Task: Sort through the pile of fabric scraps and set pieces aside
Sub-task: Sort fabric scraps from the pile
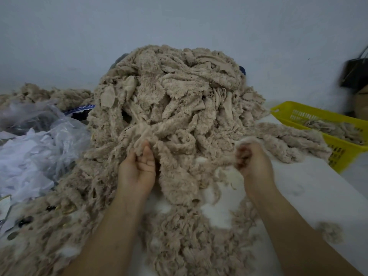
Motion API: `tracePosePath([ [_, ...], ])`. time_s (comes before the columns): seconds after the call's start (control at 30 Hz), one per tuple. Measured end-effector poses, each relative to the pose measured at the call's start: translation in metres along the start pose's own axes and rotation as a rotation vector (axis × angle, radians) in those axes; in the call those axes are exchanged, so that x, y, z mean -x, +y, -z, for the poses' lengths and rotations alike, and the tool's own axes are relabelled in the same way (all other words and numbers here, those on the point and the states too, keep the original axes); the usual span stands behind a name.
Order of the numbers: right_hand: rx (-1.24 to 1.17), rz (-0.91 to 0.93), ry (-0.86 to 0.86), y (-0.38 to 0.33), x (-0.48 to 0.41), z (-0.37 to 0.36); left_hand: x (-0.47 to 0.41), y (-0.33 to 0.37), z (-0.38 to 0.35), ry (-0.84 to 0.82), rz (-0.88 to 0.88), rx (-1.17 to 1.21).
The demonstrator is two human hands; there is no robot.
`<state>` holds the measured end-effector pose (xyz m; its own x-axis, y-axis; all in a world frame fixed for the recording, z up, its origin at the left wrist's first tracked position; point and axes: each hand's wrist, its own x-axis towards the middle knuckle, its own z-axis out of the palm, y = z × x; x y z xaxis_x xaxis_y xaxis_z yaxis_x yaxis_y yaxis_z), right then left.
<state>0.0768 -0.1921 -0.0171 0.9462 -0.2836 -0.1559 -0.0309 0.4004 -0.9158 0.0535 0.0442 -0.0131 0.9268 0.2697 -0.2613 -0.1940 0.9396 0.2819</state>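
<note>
A big heap of beige fuzzy fabric scraps (171, 100) is piled up in the middle of a white table (298, 188), spilling down toward the near edge and out to both sides. The left hand (137, 168) is pressed into the front of the heap, palm turned up, fingers curled loosely around a fold of the fluffy stuff, so something is pinched there but not tightly. The right hand (251, 158) is blurred; it looks closed into a fist around a thin strip of scrap (217, 160) that's stretched out leftward toward the heap. How firm that grip is can't really be told with the blur.

Off to the right, a yellow plastic basket (338, 148) is parked at the table edge with more of the same beige scraps seen inside it. On the left, crumpled clear plastic bags (39, 140) and some white material are bunched up beside the heap, with another smaller mound of beige scraps (49, 94) behind them by the wall. A dark bag (354, 74) is seen at far right, blurry.
</note>
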Motion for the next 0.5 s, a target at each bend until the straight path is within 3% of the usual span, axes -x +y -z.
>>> tracePosePath([
  [0.13,0.847,0.299,-0.335,0.027,0.017,-0.014,0.006,-0.005,-0.001,-0.125,0.044,-0.009],
  [0.23,0.991,0.548,-0.510,0.035,0.032,-0.022,0.007,-0.005,-0.001,-0.176,0.068,-0.015],
  [0.37,1.366,0.636,-0.883,0.049,0.034,-0.021,0.006,-0.005,-0.002,-0.199,0.083,-0.017],
  [0.43,1.141,0.600,-0.818,0.047,0.032,-0.019,0.005,-0.003,-0.001,-0.196,0.080,-0.024],
  [0.5,0.706,0.351,-0.605,0.037,0.031,-0.019,0.005,-0.003,0.000,-0.197,0.079,-0.025],
])
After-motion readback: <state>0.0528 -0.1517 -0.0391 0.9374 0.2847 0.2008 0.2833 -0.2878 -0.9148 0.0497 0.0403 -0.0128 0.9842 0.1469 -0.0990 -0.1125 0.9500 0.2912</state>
